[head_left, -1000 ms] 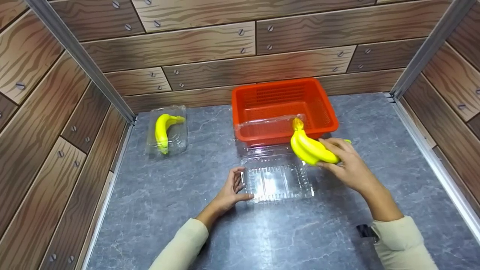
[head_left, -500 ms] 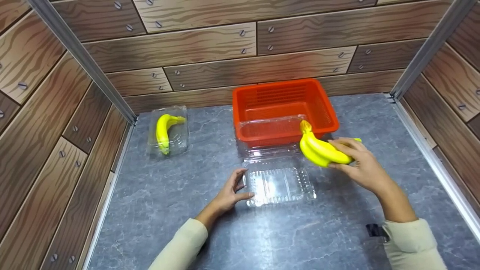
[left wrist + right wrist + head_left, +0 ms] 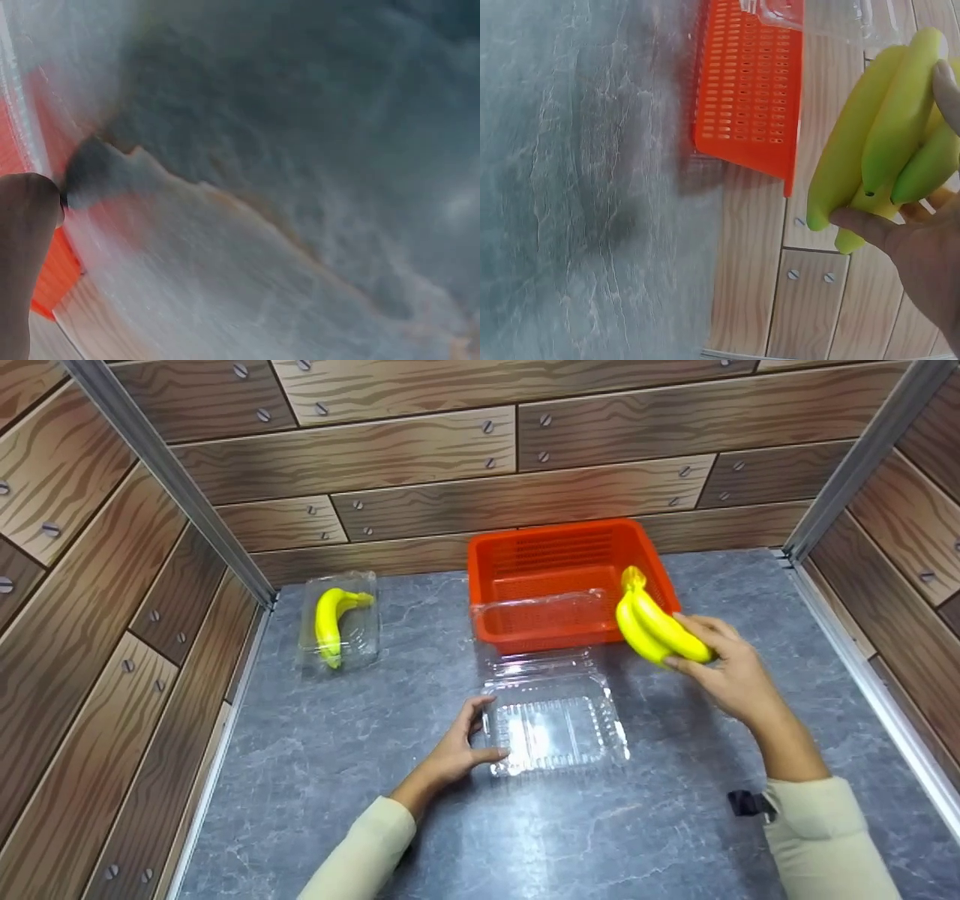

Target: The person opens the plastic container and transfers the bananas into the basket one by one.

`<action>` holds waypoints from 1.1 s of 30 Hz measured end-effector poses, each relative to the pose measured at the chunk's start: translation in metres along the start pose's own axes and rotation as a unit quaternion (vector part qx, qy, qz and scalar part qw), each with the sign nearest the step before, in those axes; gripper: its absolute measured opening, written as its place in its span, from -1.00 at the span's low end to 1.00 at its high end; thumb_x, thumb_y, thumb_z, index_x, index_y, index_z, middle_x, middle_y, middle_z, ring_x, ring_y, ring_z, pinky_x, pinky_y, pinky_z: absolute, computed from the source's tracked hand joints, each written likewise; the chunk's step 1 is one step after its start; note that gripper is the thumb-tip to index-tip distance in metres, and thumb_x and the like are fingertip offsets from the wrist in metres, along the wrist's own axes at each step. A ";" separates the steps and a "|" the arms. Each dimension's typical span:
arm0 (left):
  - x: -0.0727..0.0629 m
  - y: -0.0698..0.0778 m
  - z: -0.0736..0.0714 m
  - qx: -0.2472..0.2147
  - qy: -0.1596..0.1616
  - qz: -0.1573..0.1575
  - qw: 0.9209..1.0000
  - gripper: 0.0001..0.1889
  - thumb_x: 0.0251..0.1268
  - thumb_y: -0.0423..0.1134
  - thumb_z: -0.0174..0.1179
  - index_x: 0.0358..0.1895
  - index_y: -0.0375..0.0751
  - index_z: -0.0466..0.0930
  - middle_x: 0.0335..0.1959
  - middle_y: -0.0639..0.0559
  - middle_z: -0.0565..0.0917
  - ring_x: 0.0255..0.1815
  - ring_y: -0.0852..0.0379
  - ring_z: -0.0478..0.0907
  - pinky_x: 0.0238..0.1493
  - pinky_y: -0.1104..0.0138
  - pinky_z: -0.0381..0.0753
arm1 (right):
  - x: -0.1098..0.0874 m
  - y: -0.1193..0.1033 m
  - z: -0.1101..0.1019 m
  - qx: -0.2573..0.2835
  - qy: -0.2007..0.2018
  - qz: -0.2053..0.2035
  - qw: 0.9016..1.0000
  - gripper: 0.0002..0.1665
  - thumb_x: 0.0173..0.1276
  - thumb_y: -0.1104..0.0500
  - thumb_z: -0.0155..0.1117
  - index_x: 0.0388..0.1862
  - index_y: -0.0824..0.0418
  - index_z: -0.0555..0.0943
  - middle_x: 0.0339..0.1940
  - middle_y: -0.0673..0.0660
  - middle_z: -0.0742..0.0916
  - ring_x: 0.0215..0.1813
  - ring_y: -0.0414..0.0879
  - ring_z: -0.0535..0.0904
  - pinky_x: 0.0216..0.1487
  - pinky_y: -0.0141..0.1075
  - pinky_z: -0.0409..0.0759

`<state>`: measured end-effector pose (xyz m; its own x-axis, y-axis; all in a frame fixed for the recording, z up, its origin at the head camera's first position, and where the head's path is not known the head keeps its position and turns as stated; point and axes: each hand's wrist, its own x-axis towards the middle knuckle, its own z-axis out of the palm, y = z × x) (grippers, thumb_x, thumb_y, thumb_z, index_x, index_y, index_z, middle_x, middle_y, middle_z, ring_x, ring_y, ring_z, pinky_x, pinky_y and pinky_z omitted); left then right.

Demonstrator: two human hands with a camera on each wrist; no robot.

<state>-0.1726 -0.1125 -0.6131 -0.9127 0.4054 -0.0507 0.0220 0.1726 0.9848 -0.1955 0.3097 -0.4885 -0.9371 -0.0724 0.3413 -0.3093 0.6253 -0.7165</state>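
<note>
A bunch of yellow bananas [image 3: 652, 622] is gripped in my right hand [image 3: 731, 671], raised at the right front corner of the red basket. In the right wrist view the thumb and fingers wrap the bananas [image 3: 900, 127], whose greenish tips point down the frame. My left hand [image 3: 454, 750] holds the left side of a clear plastic clamshell box [image 3: 555, 731], thumb at the front and fingers farther back. The box lies open on the table, its raised lid [image 3: 540, 604] leaning toward the basket. Blurred clear plastic fills much of the left wrist view beside one finger [image 3: 26, 217].
The red plastic basket [image 3: 652, 540] stands at the back, against the wood-patterned wall [image 3: 420, 457]. Back left on the grey marbled table [image 3: 315, 780], another clear box [image 3: 366, 641] contains a single banana [image 3: 328, 626]. Metal rails [image 3: 877, 690] edge the side walls.
My right hand has carried the banana bunch to the right, then lifted it up and back toward the basket. My left hand has stayed at the box, which has barely shifted.
</note>
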 end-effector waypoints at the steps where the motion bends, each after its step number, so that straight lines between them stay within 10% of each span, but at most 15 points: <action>1: 0.000 0.000 0.000 -0.001 0.000 0.002 1.000 -0.04 0.16 -0.37 0.52 0.60 -0.25 0.16 0.73 -0.25 0.21 0.79 -0.23 0.06 0.79 -0.14 0.08 | 0.004 0.001 0.001 0.001 0.003 0.004 1.000 -0.26 0.34 0.19 0.59 0.50 0.06 0.60 0.40 0.28 0.68 0.31 -0.16 0.47 0.24 -0.61 0.31; 10: -0.002 -0.005 -0.011 -0.008 -0.006 0.015 1.000 -0.06 0.16 -0.43 0.50 0.56 -0.34 0.11 0.71 -0.37 0.19 0.78 -0.32 0.03 0.76 -0.23 0.10 | 0.050 -0.011 0.009 -0.058 0.001 0.035 0.998 -0.19 0.36 0.01 0.58 0.54 0.16 0.53 0.44 0.40 0.62 0.43 0.43 0.45 0.43 0.39 0.36; 21: 0.002 -0.009 -0.017 -0.045 0.003 0.011 0.999 -0.04 0.19 -0.36 0.52 0.57 -0.30 0.09 0.71 -0.35 0.20 0.79 -0.28 0.03 0.74 -0.28 0.08 | 0.117 -0.017 0.047 -0.113 -0.047 0.080 0.989 -0.14 0.44 -0.05 0.49 0.60 0.25 0.44 0.43 0.49 0.58 0.42 0.46 0.44 0.44 0.36 0.41; 33: -0.001 -0.011 -0.015 -0.055 0.015 0.009 0.998 -0.08 0.16 -0.37 0.54 0.50 -0.31 0.12 0.58 -0.34 0.36 0.57 -0.25 0.34 0.60 -0.06 0.36 | 0.146 -0.007 0.082 -0.166 -0.091 0.083 0.978 -0.14 0.43 -0.10 0.48 0.62 0.14 0.45 0.42 0.42 0.60 0.45 0.40 0.46 0.30 0.35 0.53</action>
<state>-0.1784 -0.1284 -0.6212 -0.9241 0.3810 -0.0304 -0.0061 0.0649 0.9979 -0.3429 0.2315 -0.4835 -0.9925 -0.0675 0.1017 -0.1100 0.8564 -0.5045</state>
